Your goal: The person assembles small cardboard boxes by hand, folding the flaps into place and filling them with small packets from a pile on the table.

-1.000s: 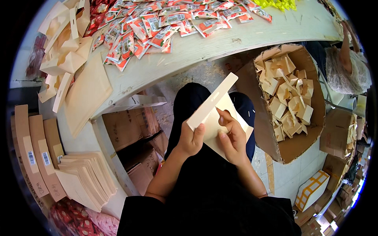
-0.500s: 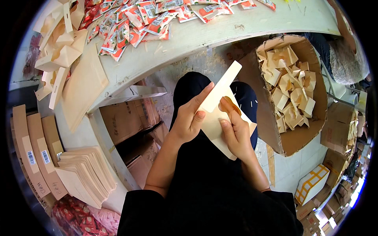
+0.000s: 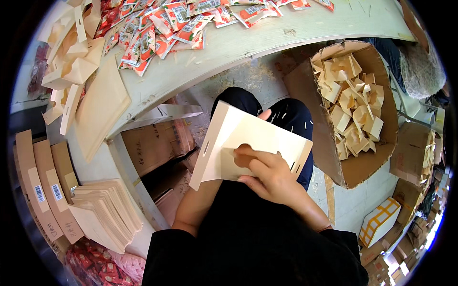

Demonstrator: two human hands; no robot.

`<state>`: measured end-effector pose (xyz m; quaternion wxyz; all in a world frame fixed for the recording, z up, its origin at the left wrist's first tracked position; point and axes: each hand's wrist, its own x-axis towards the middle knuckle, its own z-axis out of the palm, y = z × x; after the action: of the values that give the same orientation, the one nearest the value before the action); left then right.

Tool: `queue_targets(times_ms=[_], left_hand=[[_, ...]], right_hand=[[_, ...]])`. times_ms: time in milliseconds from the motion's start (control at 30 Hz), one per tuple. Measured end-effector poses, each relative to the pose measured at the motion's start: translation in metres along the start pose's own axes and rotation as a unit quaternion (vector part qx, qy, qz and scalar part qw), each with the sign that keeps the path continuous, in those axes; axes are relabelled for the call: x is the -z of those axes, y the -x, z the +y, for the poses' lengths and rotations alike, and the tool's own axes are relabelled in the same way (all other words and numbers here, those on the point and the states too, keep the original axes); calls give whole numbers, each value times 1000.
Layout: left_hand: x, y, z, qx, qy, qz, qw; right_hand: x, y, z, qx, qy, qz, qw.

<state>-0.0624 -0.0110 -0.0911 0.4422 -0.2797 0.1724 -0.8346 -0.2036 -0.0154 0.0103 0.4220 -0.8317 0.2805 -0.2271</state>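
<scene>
A cream folded-card insert (image 3: 267, 133) lies tilted above my lap. It has a round hole in its middle panel, raised side flaps and narrow slots near its edges. My left hand (image 3: 265, 115) holds it from beneath; the card hides most of that hand, and only fingertips show past the far edge. On the near side, my right hand (image 3: 274, 175) is closed at the card, its bent fingers at the hole and its thumb by the near edge.
Red-and-white sachets (image 3: 181, 24) cover the table's far part. Folded card inserts (image 3: 71, 62) pile up at left, above a stack of flat card sheets (image 3: 102, 214). A large carton (image 3: 353, 178) of folded inserts stands at right. Brown cartons (image 3: 152, 143) sit under the table.
The card insert has turned and opened out, its holed panel now facing up. My left hand has gone beneath it, and my right hand has moved slightly left and nearer.
</scene>
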Motion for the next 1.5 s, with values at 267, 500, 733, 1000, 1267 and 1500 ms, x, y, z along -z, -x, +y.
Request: queue_targets(times_ms=[267, 500, 733, 1000, 1267, 1500], left_hand=[[38, 3, 20, 186, 209, -27, 960], [4, 0, 0, 24, -166, 61, 984], [-11, 3, -10, -48, -379, 132, 914], [-22, 9, -17, -93, -483, 174, 853], [-28, 6, -18, -121, -571, 215, 783], [-43, -3, -21, -230, -572, 214, 758]], right_hand=[[7, 1, -8, -22, 7, -27, 999], [9, 0, -8, -12, 10, -59, 998], [9, -1, -14, -16, 79, -87, 993], [8, 5, -20, -66, 180, -130, 973], [12, 6, 2, -18, 68, -118, 991], [47, 26, 4, -79, -31, 142, 986]])
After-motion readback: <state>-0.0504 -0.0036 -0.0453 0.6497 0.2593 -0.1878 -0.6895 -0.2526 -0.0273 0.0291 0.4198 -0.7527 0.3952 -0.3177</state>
